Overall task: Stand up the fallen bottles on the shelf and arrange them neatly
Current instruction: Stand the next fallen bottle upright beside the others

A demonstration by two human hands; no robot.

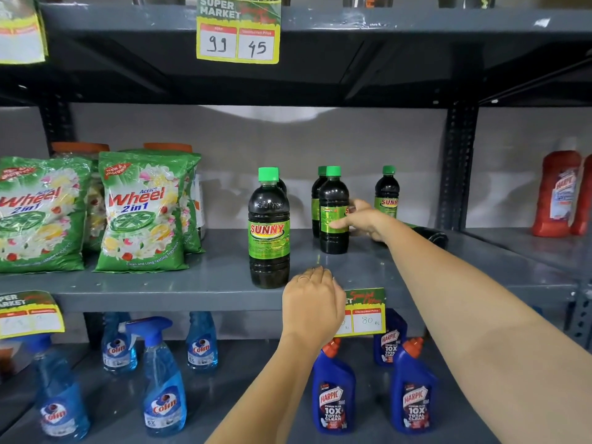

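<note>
Several dark Sunny bottles with green caps stand on the grey middle shelf (192, 283). The nearest Sunny bottle (269, 229) stands at the front, with another mostly hidden behind it. My right hand (363, 221) grips the side of the middle Sunny bottle (333, 200), which is upright; a further bottle (317, 193) stands close behind it. One more upright bottle (386, 195) is at the back right. A fallen bottle (431, 236) lies on its side behind my right forearm, partly hidden. My left hand (312, 302) rests on the shelf's front edge, holding nothing.
Green Wheel detergent bags (141, 213) fill the shelf's left side. Red Harpic bottles (557, 193) stand in the bay to the right, past a dark upright post (455, 168). Blue Colin sprays (163, 379) and blue Harpic bottles (333, 392) stand on the shelf below. Price tags hang from the shelf edges.
</note>
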